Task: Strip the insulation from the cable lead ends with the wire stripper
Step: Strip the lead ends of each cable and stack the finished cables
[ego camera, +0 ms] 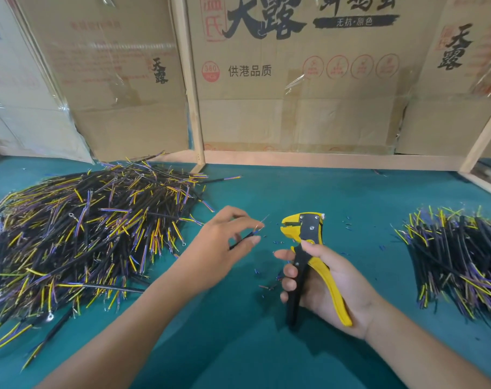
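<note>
Head view had the right hand (327,287) wrapped around the wire stripper (308,254) at centre frame, fingers curled on the black handle, the yellow handle in the palm, the tool's jaws a little apart and pointing left. The left hand (224,245) pinched a black cable (242,240) between thumb and fingertips, its thin leads sticking out just short of the stripper's nose. Green table (266,346) lay bare between the big cable pile (78,234) at left and the smaller pile (460,254) at right, cardboard wall (294,80) behind.
</note>
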{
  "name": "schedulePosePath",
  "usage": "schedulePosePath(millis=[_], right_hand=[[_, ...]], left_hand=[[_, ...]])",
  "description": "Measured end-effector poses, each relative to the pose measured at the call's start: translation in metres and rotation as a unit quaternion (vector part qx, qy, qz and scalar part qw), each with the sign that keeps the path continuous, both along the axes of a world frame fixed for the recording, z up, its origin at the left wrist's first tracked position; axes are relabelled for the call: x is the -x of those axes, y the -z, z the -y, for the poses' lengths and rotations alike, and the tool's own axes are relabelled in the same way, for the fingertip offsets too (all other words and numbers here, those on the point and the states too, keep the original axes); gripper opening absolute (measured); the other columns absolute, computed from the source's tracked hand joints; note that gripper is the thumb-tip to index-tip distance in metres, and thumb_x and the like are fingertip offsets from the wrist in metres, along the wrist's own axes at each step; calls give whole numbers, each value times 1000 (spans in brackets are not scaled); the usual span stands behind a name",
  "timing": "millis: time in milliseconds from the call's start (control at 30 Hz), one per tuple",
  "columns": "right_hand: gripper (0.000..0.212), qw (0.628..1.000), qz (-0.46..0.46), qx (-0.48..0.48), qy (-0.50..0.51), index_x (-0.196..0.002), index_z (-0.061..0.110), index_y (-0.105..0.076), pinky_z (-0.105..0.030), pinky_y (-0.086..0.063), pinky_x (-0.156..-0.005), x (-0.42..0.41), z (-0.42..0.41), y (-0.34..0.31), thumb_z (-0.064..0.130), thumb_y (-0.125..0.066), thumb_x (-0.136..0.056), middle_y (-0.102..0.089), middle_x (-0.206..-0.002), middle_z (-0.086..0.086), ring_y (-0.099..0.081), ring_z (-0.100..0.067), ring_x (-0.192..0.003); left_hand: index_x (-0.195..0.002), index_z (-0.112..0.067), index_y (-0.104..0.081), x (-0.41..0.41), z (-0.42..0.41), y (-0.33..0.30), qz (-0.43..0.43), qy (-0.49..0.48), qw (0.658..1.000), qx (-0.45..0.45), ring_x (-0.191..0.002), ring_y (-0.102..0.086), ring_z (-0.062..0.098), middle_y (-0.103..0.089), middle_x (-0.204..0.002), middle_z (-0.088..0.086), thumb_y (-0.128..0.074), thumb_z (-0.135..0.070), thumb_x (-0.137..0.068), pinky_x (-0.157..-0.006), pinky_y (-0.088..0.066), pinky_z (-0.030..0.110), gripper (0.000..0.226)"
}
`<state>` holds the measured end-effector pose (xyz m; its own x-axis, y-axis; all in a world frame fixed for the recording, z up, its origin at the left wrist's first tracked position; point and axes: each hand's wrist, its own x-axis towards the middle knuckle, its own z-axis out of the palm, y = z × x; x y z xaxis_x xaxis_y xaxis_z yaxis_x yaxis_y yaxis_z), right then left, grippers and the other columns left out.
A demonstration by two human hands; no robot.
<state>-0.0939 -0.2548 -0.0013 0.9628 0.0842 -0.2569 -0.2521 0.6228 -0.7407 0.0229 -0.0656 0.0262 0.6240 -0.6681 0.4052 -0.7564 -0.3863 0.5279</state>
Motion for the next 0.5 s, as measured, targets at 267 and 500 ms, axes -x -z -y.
schedulePosePath(millis=[267,500], right_hand=[[47,999,-24,-36,18,-118,-2,-60,-41,-50,-66,-3,2,2,35,-64,-89,-47,-76,-9,-45,-24,-63],[46,998,-26,-57,19,-118,-4,-60,-42,-51,-68,-4,5,7,33,-63,-91,-48,-77,-10,-47,-25,-64]], left_hand=[[-112,-27,-75,7,48,-60,-83,47,991,97,-92,-67,-4,-74,-99,-21,-62,-33,-98,-85,-50,17,20],[-89,-2,-72,15,131,-101,-196,51,958,205,-46,-45,17,-40,-67,11,-63,-21,-98,-53,-60,34,23]])
